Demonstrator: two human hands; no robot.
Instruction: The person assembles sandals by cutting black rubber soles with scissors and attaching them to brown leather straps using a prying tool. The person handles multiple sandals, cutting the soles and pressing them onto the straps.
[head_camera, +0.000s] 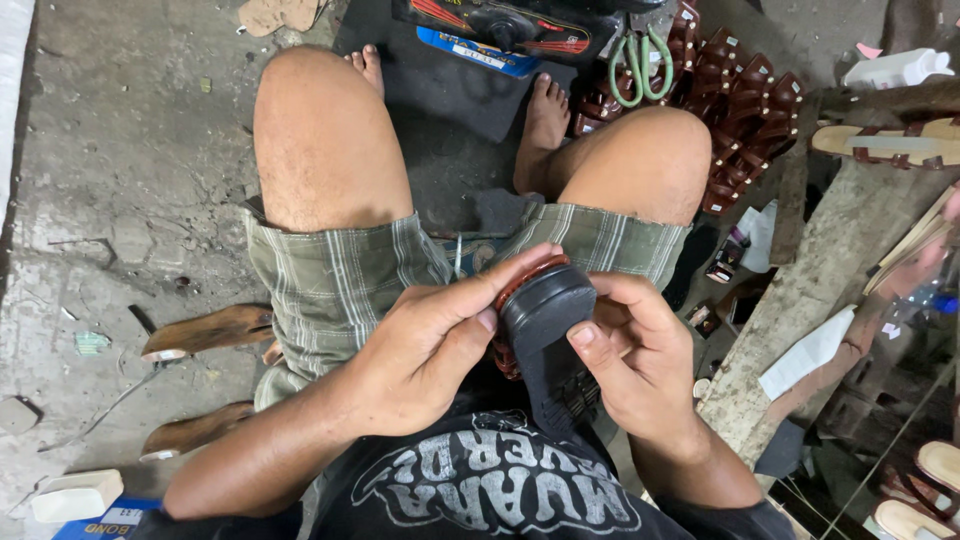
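Observation:
I sit with bare knees apart and hold a sandal (545, 330) over my lap, its black sole facing up and a reddish-brown edge showing at the heel. My left hand (430, 345) grips the heel end from the left, thumb pressed on the sole's rim. My right hand (635, 355) holds it from the right, thumb on the black sole and fingers curled underneath. The strap side of the sandal is hidden beneath.
A pile of reddish-brown sandal straps (745, 110) and green-handled scissors (640, 65) lie ahead on the right. Two brown soles (205, 330) rest on the concrete floor at left. A wooden bench (830, 270) with a white bottle (895, 68) and finished sandals (885, 142) stands right.

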